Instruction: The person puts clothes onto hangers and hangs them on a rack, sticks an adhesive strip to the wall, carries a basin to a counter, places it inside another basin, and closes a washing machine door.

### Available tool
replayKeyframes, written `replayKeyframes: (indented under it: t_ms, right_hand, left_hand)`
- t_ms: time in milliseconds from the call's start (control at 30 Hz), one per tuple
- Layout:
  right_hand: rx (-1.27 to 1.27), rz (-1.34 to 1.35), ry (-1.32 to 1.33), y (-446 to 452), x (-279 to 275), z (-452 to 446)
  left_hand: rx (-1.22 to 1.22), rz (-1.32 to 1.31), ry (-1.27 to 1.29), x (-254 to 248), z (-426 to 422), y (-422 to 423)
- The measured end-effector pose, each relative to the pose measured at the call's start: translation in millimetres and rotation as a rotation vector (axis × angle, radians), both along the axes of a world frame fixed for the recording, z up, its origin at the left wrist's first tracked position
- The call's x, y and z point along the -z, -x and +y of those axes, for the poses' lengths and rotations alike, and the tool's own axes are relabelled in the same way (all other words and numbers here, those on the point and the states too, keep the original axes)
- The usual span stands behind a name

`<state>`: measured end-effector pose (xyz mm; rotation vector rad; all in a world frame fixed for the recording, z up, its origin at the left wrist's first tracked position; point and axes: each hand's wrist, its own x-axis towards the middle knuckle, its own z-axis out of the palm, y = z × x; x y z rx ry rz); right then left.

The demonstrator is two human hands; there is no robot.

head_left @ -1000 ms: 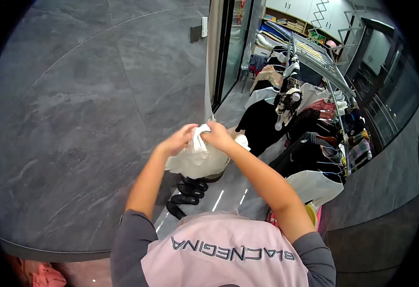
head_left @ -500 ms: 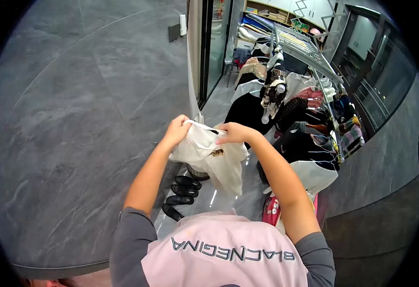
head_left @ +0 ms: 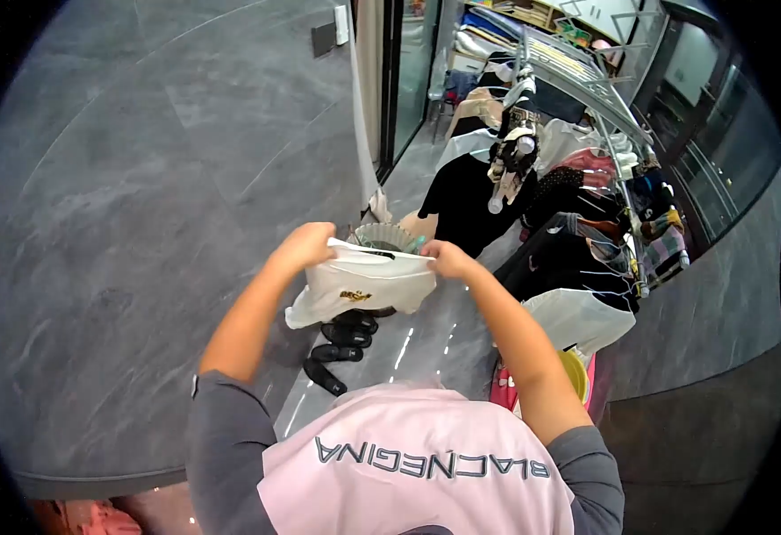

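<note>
A white T-shirt [head_left: 386,283] with a small dark-and-gold print hangs stretched between my two hands. My left hand [head_left: 308,246] is closed on its upper left edge. At the upper right edge, the fingers of my right hand [head_left: 449,259] pinch the cloth. The shirt's lower part droops in front of me, partly covering black slippers [head_left: 346,334] on the floor. Just behind its top edge shows a pale ribbed basket-like container [head_left: 385,236], mostly hidden.
To the right, a metal drying rack [head_left: 578,71] carries several garments, among them a black shirt [head_left: 466,201] and a white one [head_left: 578,319]. A yellow basin [head_left: 576,374] sits beside my right arm. A glass door [head_left: 408,80] stands ahead; grey wall or floor tiles fill the left.
My hands have moved apart, spreading the T-shirt's top edge wide. The shirt has shifted left and its print now faces me lower down. The ribbed container has come into view.
</note>
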<state>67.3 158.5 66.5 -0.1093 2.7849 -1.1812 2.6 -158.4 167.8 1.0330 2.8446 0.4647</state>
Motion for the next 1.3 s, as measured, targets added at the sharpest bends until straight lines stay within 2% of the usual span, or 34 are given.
replayKeyframes:
  t_ms: [67,100,200,233,267,300,333,367,400,433,467,533,600,667,733,800,867,933,1000,1067,1133,1167,1200,1267,1300]
  right_hand:
    - [-0.05,-0.095,0.122,15.0,-2.8,2.0]
    - [-0.143,0.022,0.144,20.0,-14.6,-1.6]
    - [-0.194,0.184,0.144,36.9,-74.1,-18.2]
    - [-0.066,0.195,0.387,33.8,-94.2,-26.2]
    - [-0.04,0.455,0.49,25.8,-114.2,-34.1]
    - [0.008,0.653,0.667,7.2,-132.8,-48.3]
    - [0.061,0.851,0.843,-15.5,-139.2,-57.9]
    - [0.024,1.024,0.635,-31.5,-121.0,-55.3]
    - [-0.012,1.186,0.415,-44.1,-91.5,-48.6]
    - [-0.2,1.046,-0.018,-53.0,-51.8,-34.0]
    - [-0.38,0.865,-0.438,-59.5,-7.1,-16.0]
    - [-0.35,-0.035,-0.586,-62.5,60.5,12.0]
    - [-0.164,0.233,-0.375,-56.1,82.7,8.9]
    - [-0.064,0.311,-0.116,-45.3,78.4,6.5]
    - [0.117,0.14,0.012,-36.3,60.2,5.7]
    - [0.129,0.103,0.04,-30.6,67.0,11.4]
    - [0.16,0.053,0.141,-31.5,72.6,18.6]
    - [0.21,-0.052,0.19,-32.5,78.9,23.1]
    - [0.154,-0.089,0.228,-26.1,92.9,21.1]
    - [0.095,-0.165,0.42,-31.7,78.9,3.7]
    - [0.135,-0.356,0.676,-35.2,65.7,-20.1]
    - [-0.025,-0.192,0.662,-33.1,72.1,-30.7]
    - [-0.183,-0.028,0.64,-30.5,79.7,-42.1]
    - [-0.19,-0.21,0.92,-25.6,71.9,-76.5]
    - [-0.274,-0.109,0.883,-20.6,67.5,-92.2]
  left_hand:
    - [-0.059,0.082,0.204,8.1,-28.3,12.9]
    - [-0.144,0.007,0.246,9.5,-40.4,20.9]
    - [-0.304,-0.065,0.21,-44.2,-51.8,-6.7]
    - [-0.302,-0.011,0.0,-48.3,-60.6,-11.4]
    - [-0.294,0.049,-0.211,-52.4,-68.9,-17.1]
    - [-0.281,0.269,-0.37,-62.5,-64.2,-41.3]
    - [-0.292,0.534,-0.692,-64.5,-44.1,-70.8]
    - [-0.353,0.845,-0.801,-53.2,-34.8,-94.6]
    - [-0.335,0.95,-0.989,6.1,-30.2,-98.2]
    - [-0.243,0.886,-0.454,70.6,-43.3,-100.1]
    - [-0.191,0.487,0.065,97.8,-33.5,-122.8]
    - [-0.314,-0.36,0.016,183.6,-48.6,-122.9]
    - [-0.321,-0.099,-0.082,177.3,-32.6,-119.9]
    - [-0.453,-0.115,-0.318,170.5,-15.7,-110.9]
    - [-0.601,-0.313,-0.392,166.5,-4.8,-104.0]
    - [-0.543,-0.416,-0.544,166.8,0.9,-102.7]
    - [-0.529,-0.44,-0.563,161.3,2.1,-109.1]
    - [-0.472,-0.645,-0.684,159.5,-4.3,-117.6]
    - [-0.447,-0.763,-0.721,156.5,-14.7,-115.7]
    - [-0.434,-0.817,-0.804,156.0,-16.1,-105.6]
    - [-0.455,-0.783,-0.894,134.1,0.1,-105.2]
    - [-0.337,-0.601,-0.839,134.9,7.0,-99.5]
    - [-0.264,-0.673,-0.912,131.1,14.4,-97.9]
    - [-0.218,-0.782,-1.015,161.5,23.0,-82.3]
    - [-0.175,-0.606,-1.132,158.8,38.9,-78.0]
